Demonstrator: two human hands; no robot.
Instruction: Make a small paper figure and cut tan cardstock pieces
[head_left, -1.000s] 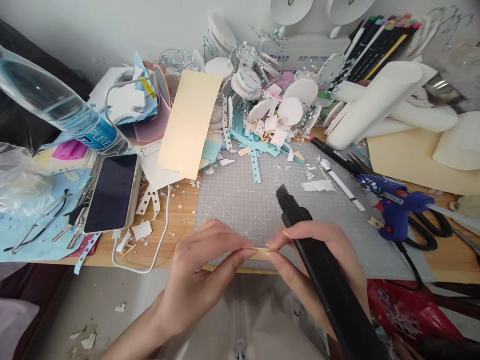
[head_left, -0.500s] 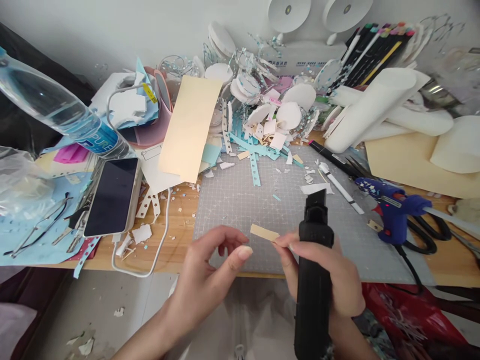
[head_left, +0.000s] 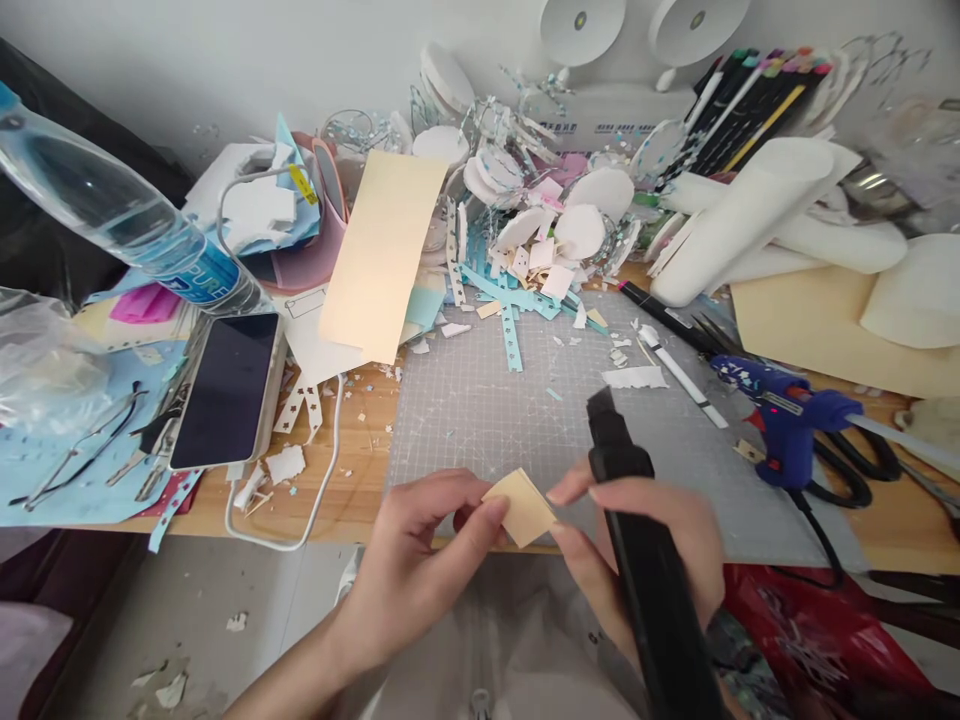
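A small folded piece of cream card (head_left: pixel 520 508) is pinched between the thumb and fingers of my left hand (head_left: pixel 427 545), above the front edge of the grey cutting mat (head_left: pixel 457 400). My right hand (head_left: pixel 667 540) is wrapped round a black utility knife (head_left: pixel 645 560), whose dark blade points up and away from me. The thumb and index fingertip of that same hand are close to the card's right corner; whether both touch it I cannot tell.
Paper scraps and white discs (head_left: pixel 581 230) heap up at the back. On the right lie a blue glue gun (head_left: pixel 780 410) and a white pen (head_left: pixel 682 378). To the left are a phone (head_left: pixel 225 390), a tilted water bottle (head_left: pixel 135 220) and a large cream card strip (head_left: pixel 386 255).
My left hand has moved right and taken hold of the card piece. The card has turned to show its broad face. The knife has tilted, its blade end shifting left.
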